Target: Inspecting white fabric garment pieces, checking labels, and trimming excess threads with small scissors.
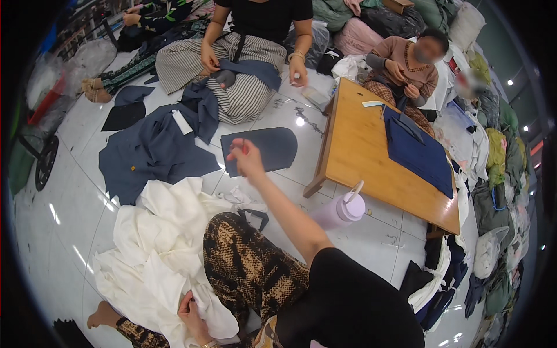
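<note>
A large heap of white fabric (154, 232) lies over and beside my left leg. Low in the picture, my left hand (194, 318) is closed on this white fabric, its fingertips pinching it. My right arm stretches forward, and my right hand (248, 161) is raised with curled fingers, in front of a dark blue-grey cut fabric piece (275, 148) with a rounded end on the floor. Red shows at those fingers, but whatever they hold is too small to make out. A larger dark blue-grey cloth (151, 153) lies spread beyond the white heap.
A low wooden table (354, 139) bearing folded navy cloth (415, 151) stands to the right. A lilac bottle (339, 210) stands before it. Two co-workers sit ahead with fabric, one in striped trousers (249, 75); another is at the upper left. Stuffed bags (360, 37) line the far right.
</note>
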Motion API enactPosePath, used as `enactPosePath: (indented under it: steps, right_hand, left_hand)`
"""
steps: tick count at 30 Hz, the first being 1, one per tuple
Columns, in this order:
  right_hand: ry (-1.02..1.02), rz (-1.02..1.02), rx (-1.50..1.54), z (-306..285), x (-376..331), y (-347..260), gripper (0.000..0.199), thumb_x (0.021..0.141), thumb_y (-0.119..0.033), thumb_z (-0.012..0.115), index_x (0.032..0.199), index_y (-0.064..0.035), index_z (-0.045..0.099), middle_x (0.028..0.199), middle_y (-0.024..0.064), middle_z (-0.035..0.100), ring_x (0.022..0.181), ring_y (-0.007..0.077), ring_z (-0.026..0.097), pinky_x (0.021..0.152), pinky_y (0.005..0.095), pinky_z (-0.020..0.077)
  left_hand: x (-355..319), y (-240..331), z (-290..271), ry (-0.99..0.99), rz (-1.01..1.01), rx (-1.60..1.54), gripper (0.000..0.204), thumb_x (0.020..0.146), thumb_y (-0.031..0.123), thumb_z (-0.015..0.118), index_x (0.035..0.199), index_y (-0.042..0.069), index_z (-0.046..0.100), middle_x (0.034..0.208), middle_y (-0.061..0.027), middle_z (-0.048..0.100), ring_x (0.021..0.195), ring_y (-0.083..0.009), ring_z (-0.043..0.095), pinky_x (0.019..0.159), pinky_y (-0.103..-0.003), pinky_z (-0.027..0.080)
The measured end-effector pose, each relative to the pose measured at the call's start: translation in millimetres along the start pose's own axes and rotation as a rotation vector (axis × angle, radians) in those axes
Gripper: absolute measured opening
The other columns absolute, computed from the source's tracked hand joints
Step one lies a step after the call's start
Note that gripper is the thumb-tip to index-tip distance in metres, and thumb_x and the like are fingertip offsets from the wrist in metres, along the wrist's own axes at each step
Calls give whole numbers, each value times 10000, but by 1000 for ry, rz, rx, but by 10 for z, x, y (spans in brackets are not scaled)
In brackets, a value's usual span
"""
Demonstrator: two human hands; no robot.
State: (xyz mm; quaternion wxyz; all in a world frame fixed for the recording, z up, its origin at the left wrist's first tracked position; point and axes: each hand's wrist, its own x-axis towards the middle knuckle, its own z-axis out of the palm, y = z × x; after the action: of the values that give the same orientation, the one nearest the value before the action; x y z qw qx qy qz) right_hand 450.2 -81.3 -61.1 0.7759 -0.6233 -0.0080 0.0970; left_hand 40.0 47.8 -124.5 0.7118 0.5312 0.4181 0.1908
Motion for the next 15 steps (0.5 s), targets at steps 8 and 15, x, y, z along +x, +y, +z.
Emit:
enactPosePath:
  steps: [8, 15]
  right_hand:
    - [-749, 449, 245, 583, -1725, -77, 450, 945, -352, 246, 1157, -55, 509, 616, -6, 475, 326, 52, 322, 314, 200, 238]
    - [-1193, 608, 5, 687, -2475, -76, 316, 836, -87, 425, 1133, -68, 531, 620, -32, 445, 431, 27, 389, 381, 181, 315]
  left_hand:
    - [-327, 886, 236, 12, 257, 129, 285, 799, -43, 469, 1070, -71, 552, 994, -124, 604, 882, -146, 559, 811, -242, 414]
    - [-570, 1160, 127, 34, 149, 275, 423, 717, -99, 420, 1110, -22, 556, 1075, -67, 555, 808, -79, 536, 611, -165, 418]
